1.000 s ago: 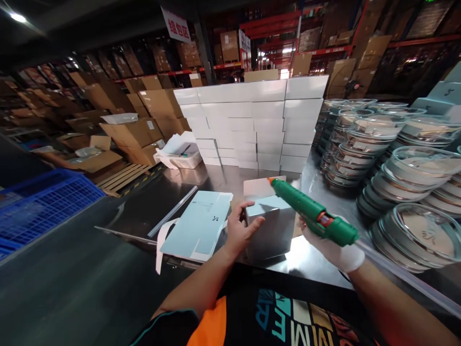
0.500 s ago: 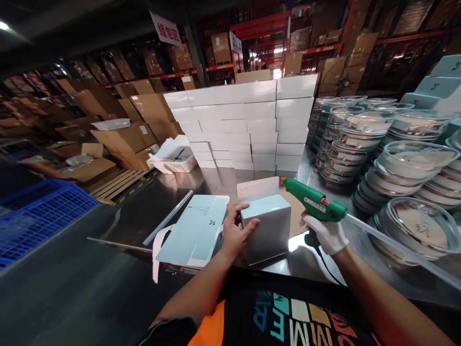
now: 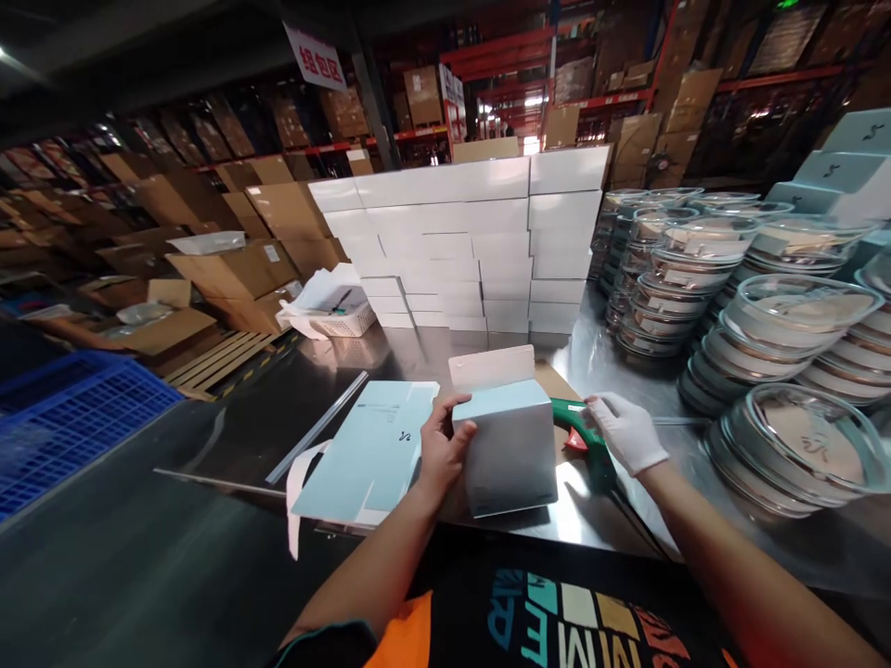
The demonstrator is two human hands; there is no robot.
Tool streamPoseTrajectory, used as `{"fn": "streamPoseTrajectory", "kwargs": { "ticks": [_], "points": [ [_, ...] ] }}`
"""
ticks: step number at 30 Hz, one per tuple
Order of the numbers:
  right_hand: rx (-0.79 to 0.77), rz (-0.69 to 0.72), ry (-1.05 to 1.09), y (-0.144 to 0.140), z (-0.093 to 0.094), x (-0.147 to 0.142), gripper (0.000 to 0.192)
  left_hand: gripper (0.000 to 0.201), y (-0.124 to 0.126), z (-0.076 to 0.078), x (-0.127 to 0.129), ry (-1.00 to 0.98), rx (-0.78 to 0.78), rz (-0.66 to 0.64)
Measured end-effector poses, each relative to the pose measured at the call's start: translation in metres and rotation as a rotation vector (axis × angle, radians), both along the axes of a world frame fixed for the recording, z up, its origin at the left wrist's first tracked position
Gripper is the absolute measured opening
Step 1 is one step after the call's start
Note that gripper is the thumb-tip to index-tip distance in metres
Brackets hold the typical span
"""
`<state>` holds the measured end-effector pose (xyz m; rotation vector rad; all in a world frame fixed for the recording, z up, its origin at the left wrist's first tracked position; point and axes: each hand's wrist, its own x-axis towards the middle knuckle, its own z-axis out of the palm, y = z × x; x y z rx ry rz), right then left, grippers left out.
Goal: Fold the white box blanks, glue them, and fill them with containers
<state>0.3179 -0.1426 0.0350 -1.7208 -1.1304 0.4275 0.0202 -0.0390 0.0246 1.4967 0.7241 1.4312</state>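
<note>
A folded pale blue box [image 3: 508, 445] stands on the steel table [image 3: 390, 357] in front of me, its white flap up at the back. My bare left hand [image 3: 445, 445] grips its left side. My gloved right hand [image 3: 626, 431] rests on a green glue gun [image 3: 581, 436], which lies low on the table just right of the box. Flat unfolded pale blue box blanks [image 3: 372, 455] lie to the left of the box.
A wall of stacked white boxes [image 3: 473, 241] stands at the back of the table. Stacks of round clear-lidded tins [image 3: 772, 325] fill the right side. A blue crate [image 3: 70, 417] sits at left, and cardboard cartons [image 3: 229, 269] lie beyond.
My right hand has lowered the glue gun from above the box down onto the table beside it. My left hand has stayed on the box.
</note>
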Motion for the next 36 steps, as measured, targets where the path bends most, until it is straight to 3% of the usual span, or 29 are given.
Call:
{"fn": "streamPoseTrajectory", "kwargs": {
  "ticks": [3, 6, 11, 14, 16, 19, 24, 25, 27, 29, 30, 33, 36],
  "points": [
    [0.138, 0.180, 0.201, 0.016, 0.023, -0.041, 0.064, 0.075, -0.001, -0.001, 0.006, 0.016, 0.055, -0.028],
    [0.118, 0.333, 0.288, 0.028, 0.039, -0.069, 0.060, 0.069, 0.001, -0.005, 0.010, 0.032, 0.105, -0.067],
    [0.153, 0.486, 0.190, 0.025, 0.034, -0.061, 0.074, 0.058, 0.012, -0.012, 0.014, -0.063, 0.188, -0.084],
    [0.214, 0.529, 0.040, 0.015, 0.023, -0.052, 0.057, 0.061, 0.017, -0.011, 0.013, -0.158, 0.185, -0.106],
    [0.278, 0.606, -0.015, 0.009, 0.020, -0.053, 0.040, 0.058, 0.018, -0.006, 0.008, -0.086, 0.257, -0.181],
    [0.326, 0.671, -0.046, 0.005, 0.020, -0.057, 0.030, 0.045, 0.017, 0.004, 0.000, 0.066, 0.373, -0.312],
    [0.314, 0.633, -0.077, 0.006, 0.015, -0.057, 0.027, 0.046, 0.019, 0.009, -0.001, 0.094, 0.332, -0.325],
    [0.301, 0.594, -0.088, 0.006, 0.012, -0.056, 0.034, 0.056, 0.018, 0.005, -0.001, 0.073, 0.294, -0.308],
    [0.242, 0.480, -0.103, 0.006, 0.003, -0.055, 0.066, 0.090, 0.013, -0.007, -0.004, 0.061, 0.166, -0.282],
    [0.162, 0.336, -0.081, 0.005, -0.008, -0.054, 0.095, 0.121, 0.004, -0.024, -0.012, 0.144, 0.008, -0.325],
    [0.127, 0.265, -0.056, 0.005, -0.013, -0.053, 0.100, 0.128, -0.002, -0.033, -0.016, 0.207, -0.062, -0.376],
    [0.097, 0.147, 0.024, 0.008, -0.027, -0.052, 0.095, 0.123, -0.008, -0.049, -0.025, 0.297, -0.222, -0.487],
    [0.148, 0.227, -0.014, 0.011, -0.043, -0.049, 0.089, 0.099, 0.025, -0.035, -0.027, 0.198, -0.294, -0.319]
  ]
}}
